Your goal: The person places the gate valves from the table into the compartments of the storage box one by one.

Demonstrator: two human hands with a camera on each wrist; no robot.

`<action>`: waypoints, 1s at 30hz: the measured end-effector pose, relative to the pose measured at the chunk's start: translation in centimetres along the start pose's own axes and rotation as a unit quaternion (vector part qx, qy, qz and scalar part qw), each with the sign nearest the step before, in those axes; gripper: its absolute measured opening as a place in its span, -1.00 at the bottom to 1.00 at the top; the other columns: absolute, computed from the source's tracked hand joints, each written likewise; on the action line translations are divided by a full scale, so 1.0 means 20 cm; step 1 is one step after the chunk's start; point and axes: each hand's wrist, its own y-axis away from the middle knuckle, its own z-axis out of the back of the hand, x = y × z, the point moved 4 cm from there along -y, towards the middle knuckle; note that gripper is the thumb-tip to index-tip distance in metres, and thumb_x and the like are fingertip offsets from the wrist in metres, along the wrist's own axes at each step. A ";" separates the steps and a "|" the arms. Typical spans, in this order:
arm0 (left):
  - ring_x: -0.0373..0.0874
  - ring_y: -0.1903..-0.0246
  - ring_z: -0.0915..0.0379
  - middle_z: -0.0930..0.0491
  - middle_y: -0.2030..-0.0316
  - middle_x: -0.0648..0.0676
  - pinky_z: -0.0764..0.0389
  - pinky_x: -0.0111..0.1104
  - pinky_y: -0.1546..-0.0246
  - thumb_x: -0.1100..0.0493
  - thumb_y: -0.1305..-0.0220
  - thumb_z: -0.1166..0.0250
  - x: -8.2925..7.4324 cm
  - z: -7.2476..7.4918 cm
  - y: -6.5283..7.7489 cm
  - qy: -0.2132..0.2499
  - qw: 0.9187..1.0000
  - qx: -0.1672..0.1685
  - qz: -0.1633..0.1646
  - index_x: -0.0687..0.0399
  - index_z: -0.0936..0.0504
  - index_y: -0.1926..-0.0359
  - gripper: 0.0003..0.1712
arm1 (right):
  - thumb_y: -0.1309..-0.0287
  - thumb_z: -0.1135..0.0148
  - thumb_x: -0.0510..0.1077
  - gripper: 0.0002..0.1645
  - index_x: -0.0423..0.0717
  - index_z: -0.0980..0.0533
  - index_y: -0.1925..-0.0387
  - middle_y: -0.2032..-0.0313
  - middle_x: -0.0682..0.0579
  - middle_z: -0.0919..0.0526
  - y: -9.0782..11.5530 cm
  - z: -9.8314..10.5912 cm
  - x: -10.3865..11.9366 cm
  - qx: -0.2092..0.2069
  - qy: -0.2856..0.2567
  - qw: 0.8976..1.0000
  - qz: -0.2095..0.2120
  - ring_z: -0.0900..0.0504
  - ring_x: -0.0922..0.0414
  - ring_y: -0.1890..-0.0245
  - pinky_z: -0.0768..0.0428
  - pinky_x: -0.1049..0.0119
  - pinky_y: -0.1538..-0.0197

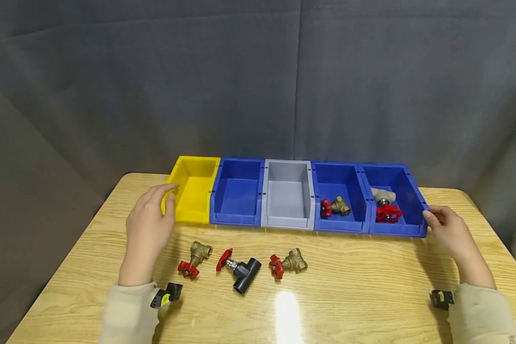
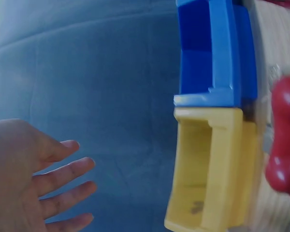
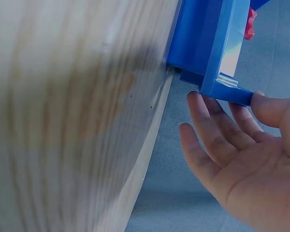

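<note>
My left hand [image 1: 152,217] is beside the outer wall of the yellow bin [image 1: 193,210], at the left end of the row. In the left wrist view its fingers [image 2: 70,195] are spread and hold nothing. At the other end, my right hand [image 1: 451,231] pinches the front corner of the rightmost blue bin [image 1: 421,224], thumb at the rim and fingertips against the outer side. This bin holds a beige valve with a red handwheel [image 1: 388,213]. The neighbouring blue bin [image 1: 339,227] contains a brass valve [image 1: 340,206] with a red handwheel.
Between these lie another blue bin [image 1: 236,217] and a grey bin [image 1: 288,221]. In front, on the wooden table [image 1: 361,286], are a brass valve [image 1: 196,255], a black tee valve [image 1: 245,274] and another brass valve [image 1: 294,261]. A dark curtain [image 1: 258,86] hangs behind.
</note>
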 end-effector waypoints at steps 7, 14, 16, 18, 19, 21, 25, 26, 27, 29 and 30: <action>0.24 -0.08 -0.50 -0.61 -0.08 0.22 -0.50 0.14 0.01 0.17 -0.42 -0.20 -0.11 -0.01 0.02 0.005 0.999 0.017 -0.043 0.13 -0.61 -0.15 -0.66 | -0.56 0.23 -0.06 -0.37 -0.69 -0.19 -0.16 -0.06 -0.72 -0.35 0.00 0.01 0.00 0.009 0.007 1.000 -0.003 -0.42 -0.54 -0.04 -0.43 -0.35 -0.02; 0.19 -0.08 -0.52 -0.62 -0.09 0.12 -0.50 0.11 -0.01 0.07 -0.38 -0.26 -0.22 -0.03 0.07 0.005 0.996 0.038 -0.078 0.04 -0.64 -0.11 -0.66 | -0.57 0.23 -0.08 -0.41 -0.68 -0.22 -0.12 -0.03 -0.69 -0.38 0.01 -0.01 -0.01 0.008 0.010 1.000 0.009 -0.43 -0.53 -0.02 -0.43 -0.33 0.01; 0.15 -0.09 -0.52 -0.62 -0.09 0.09 -0.51 0.09 -0.02 0.05 -0.37 -0.26 -0.25 -0.05 0.07 0.007 0.995 0.045 -0.091 0.02 -0.64 -0.11 -0.66 | -0.57 0.24 -0.09 -0.42 -0.67 -0.23 -0.12 -0.02 -0.69 -0.39 0.02 -0.01 -0.01 0.005 0.013 1.000 0.012 -0.44 -0.53 -0.02 -0.43 -0.32 0.02; 0.11 -0.09 -0.52 -0.62 -0.10 0.08 -0.52 0.05 -0.04 0.04 -0.38 -0.26 -0.28 -0.07 0.08 0.008 0.993 0.059 -0.105 0.01 -0.64 -0.11 -0.66 | -0.57 0.25 -0.09 -0.41 -0.68 -0.21 -0.13 -0.03 -0.71 -0.37 0.02 -0.01 -0.02 0.006 0.014 1.000 0.009 -0.42 -0.54 -0.03 -0.42 -0.33 0.01; 0.10 -0.10 -0.52 -0.62 -0.10 0.07 -0.51 0.04 -0.06 0.04 -0.38 -0.26 -0.30 -0.08 0.09 0.010 0.992 0.067 -0.110 0.00 -0.64 -0.12 -0.65 | -0.57 0.26 -0.09 -0.41 -0.68 -0.21 -0.13 -0.04 -0.71 -0.36 0.02 -0.01 -0.02 0.006 0.016 1.000 0.008 -0.41 -0.54 -0.04 -0.42 -0.34 0.00; 0.08 -0.12 -0.51 -0.61 -0.12 0.06 -0.49 0.02 -0.11 0.04 -0.38 -0.26 -0.34 -0.10 0.10 0.012 0.989 0.087 -0.121 -0.01 -0.64 -0.13 -0.65 | -0.57 0.26 -0.09 -0.41 -0.68 -0.20 -0.14 -0.06 -0.73 -0.34 0.02 -0.01 -0.02 0.006 0.016 1.000 0.004 -0.39 -0.56 -0.06 -0.39 -0.36 -0.02; 0.04 -0.14 -0.50 -0.60 -0.13 0.03 -0.46 0.00 -0.17 0.03 -0.39 -0.26 -0.40 -0.15 0.12 0.016 0.982 0.124 -0.139 -0.02 -0.63 -0.14 -0.65 | -0.57 0.27 -0.07 -0.39 -0.68 -0.19 -0.15 -0.06 -0.72 -0.34 0.02 -0.01 -0.03 0.004 0.011 1.000 0.003 -0.39 -0.55 -0.06 -0.39 -0.36 -0.03; 0.04 -0.15 -0.50 -0.59 -0.13 0.02 -0.46 0.00 -0.18 0.03 -0.40 -0.25 -0.42 -0.16 0.13 0.017 0.981 0.132 -0.144 -0.03 -0.63 -0.14 -0.65 | -0.57 0.27 -0.07 -0.38 -0.68 -0.19 -0.15 -0.06 -0.72 -0.34 0.02 -0.01 -0.02 0.004 0.009 1.000 0.003 -0.39 -0.55 -0.06 -0.40 -0.35 -0.03; 0.03 -0.15 -0.49 -0.59 -0.14 0.01 -0.46 0.00 -0.18 0.03 -0.40 -0.25 -0.44 -0.17 0.13 0.021 0.979 0.139 -0.147 -0.04 -0.63 -0.14 -0.66 | -0.57 0.28 -0.06 -0.38 -0.68 -0.19 -0.15 -0.06 -0.72 -0.34 0.02 -0.01 -0.02 0.003 0.009 1.000 0.003 -0.39 -0.55 -0.06 -0.40 -0.35 -0.03; 0.02 -0.17 -0.48 -0.59 -0.14 -0.02 -0.45 0.01 -0.20 0.02 -0.41 -0.24 -0.48 -0.20 0.16 0.037 0.975 0.159 -0.150 -0.08 -0.64 -0.14 -0.67 | -0.57 0.29 -0.07 -0.38 -0.69 -0.18 -0.15 -0.05 -0.73 -0.34 0.01 -0.01 -0.02 0.005 0.008 1.000 0.004 -0.38 -0.55 -0.06 -0.39 -0.35 -0.03; 0.01 -0.17 -0.48 -0.59 -0.14 -0.04 -0.44 0.00 -0.20 0.02 -0.41 -0.24 -0.50 -0.21 0.17 0.049 0.972 0.170 -0.152 -0.10 -0.64 -0.14 -0.67 | -0.57 0.30 -0.07 -0.38 -0.69 -0.17 -0.16 -0.06 -0.73 -0.32 0.01 -0.02 -0.02 0.008 0.008 1.000 0.002 -0.37 -0.56 -0.07 -0.38 -0.36 -0.03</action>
